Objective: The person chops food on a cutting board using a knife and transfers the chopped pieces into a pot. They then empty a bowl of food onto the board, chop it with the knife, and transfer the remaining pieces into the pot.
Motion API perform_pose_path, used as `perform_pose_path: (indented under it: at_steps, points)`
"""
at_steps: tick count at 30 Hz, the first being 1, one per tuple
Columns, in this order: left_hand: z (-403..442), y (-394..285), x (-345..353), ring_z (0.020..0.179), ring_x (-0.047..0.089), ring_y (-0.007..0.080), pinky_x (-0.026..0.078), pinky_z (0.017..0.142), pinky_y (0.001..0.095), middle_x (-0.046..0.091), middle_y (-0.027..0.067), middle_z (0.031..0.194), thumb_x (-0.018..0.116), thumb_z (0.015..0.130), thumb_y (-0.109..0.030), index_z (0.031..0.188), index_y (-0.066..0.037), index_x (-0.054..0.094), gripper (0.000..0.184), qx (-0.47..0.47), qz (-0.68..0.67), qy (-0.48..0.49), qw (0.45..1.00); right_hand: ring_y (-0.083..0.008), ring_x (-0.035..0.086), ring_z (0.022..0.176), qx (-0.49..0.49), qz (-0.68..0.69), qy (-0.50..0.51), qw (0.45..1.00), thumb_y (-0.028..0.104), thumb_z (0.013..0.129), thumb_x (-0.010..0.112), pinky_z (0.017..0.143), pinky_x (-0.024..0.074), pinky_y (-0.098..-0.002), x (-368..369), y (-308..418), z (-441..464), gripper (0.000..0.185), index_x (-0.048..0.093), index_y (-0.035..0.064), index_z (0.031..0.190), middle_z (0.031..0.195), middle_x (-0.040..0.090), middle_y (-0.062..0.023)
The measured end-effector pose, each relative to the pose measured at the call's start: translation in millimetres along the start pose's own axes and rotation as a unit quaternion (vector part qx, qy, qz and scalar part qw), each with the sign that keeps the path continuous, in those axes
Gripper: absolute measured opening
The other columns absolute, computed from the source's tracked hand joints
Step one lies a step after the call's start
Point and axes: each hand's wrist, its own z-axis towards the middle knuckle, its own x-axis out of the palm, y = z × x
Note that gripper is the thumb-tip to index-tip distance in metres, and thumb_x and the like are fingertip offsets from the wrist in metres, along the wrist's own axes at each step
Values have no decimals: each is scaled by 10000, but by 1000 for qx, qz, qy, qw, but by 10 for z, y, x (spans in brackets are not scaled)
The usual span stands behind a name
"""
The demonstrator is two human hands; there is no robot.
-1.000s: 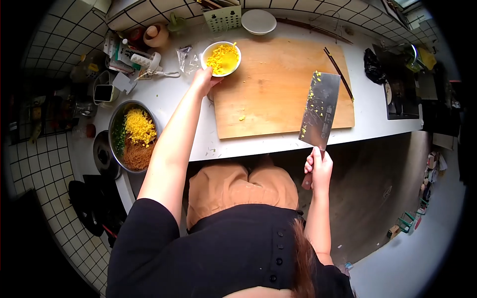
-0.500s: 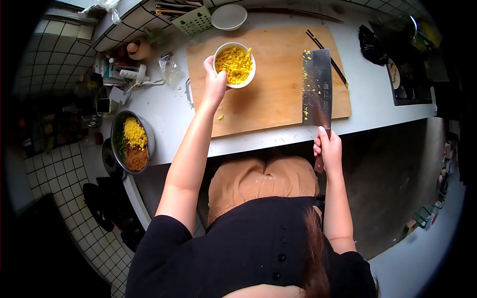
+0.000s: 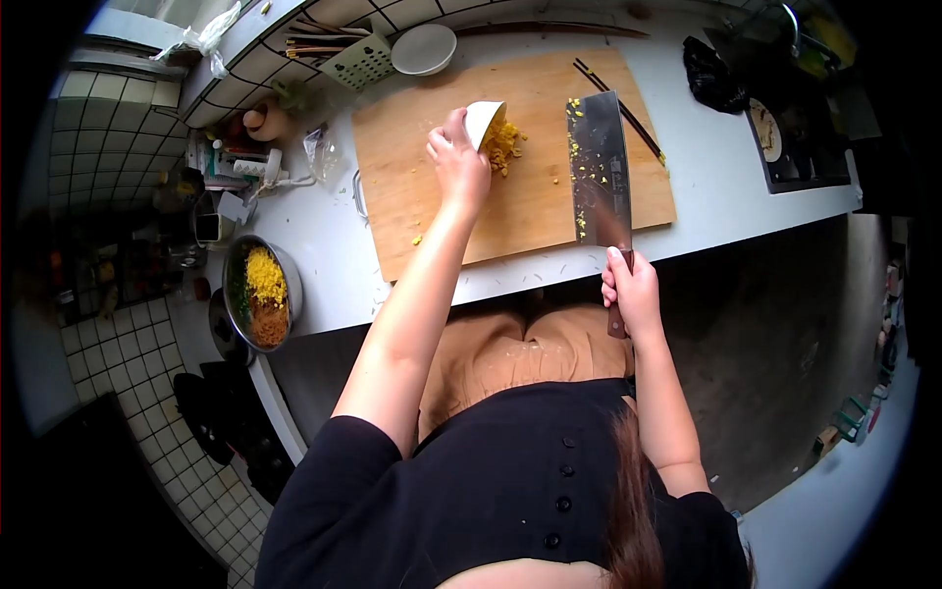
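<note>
My left hand grips a white bowl, tipped to the right above the wooden cutting board. Yellow pieces of what looks like cooked egg spill from its mouth onto the board. In my right hand is the handle of a broad cleaver. Its blade extends over the right part of the board, with yellow bits stuck along the left edge. A pair of dark chopsticks lies on the board just beyond the blade. A few crumbs are scattered on the wood near my left wrist.
To the left, a metal bowl holds separate heaps of yellow, brown and green food. Behind the board are a white dish and a green perforated holder. A black plastic bag and a stove are at the right.
My left hand has turned the bowl from upright to tipped rightward, and egg now falls onto the board. My right hand still holds the cleaver; the whole view has shifted slightly.
</note>
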Motion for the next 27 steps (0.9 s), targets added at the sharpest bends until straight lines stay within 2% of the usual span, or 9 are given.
perform_pose_path:
  at_steps: [8, 14, 19, 22, 23, 27]
  points:
    - [9, 30, 33, 1070, 395, 410, 370, 937, 475, 377, 247, 1139, 527, 729, 76, 1300, -95, 347, 623, 5, -20, -29, 999, -55, 435, 463, 3, -3, -5, 1000, 260, 944, 547, 408, 388, -217, -52, -67, 34, 262, 495, 32, 824, 618, 466, 6]
    - [61, 100, -15, 1062, 404, 416, 357, 949, 487, 363, 256, 1159, 524, 740, 71, 1302, -93, 340, 613, -34, -80, -50, 995, -59, 438, 468, -5, -21, -10, 1000, 253, 943, 545, 409, 388, -220, -46, -55, 64, 252, 503, 26, 841, 632, 470, -2]
    - [35, 111, -152, 1076, 426, 419, 434, 887, 474, 366, 224, 1173, 583, 676, 101, 1307, -128, 332, 716, 51, -14, -19, 998, -61, 443, 476, 3, -24, -9, 1000, 248, 943, 544, 413, 391, -219, -38, -59, 97, 246, 507, 21, 854, 643, 473, -7]
    - [22, 217, -142, 1059, 433, 419, 441, 880, 472, 372, 225, 1163, 601, 654, 97, 1307, -150, 334, 748, 113, 3, -36, 993, -60, 444, 479, 7, -27, -11, 1000, 246, 942, 544, 416, 394, -220, -25, -59, 109, 244, 507, 21, 855, 645, 475, -8]
    - [30, 233, -160, 1061, 435, 415, 471, 843, 468, 375, 214, 1174, 614, 650, 82, 1299, -187, 345, 752, 129, 22, -47, 990, -60, 445, 480, 6, -30, -12, 999, 246, 942, 544, 417, 395, -220, -19, -51, 107, 244, 507, 22, 852, 644, 476, -7]
    - [2, 284, -240, 1069, 457, 399, 497, 791, 455, 393, 177, 1170, 612, 670, 83, 1295, -208, 387, 725, 172, 49, -44, 983, -59, 447, 481, -3, -52, -14, 999, 247, 942, 545, 418, 397, -222, -21, -34, 107, 246, 506, 27, 839, 641, 481, -2]
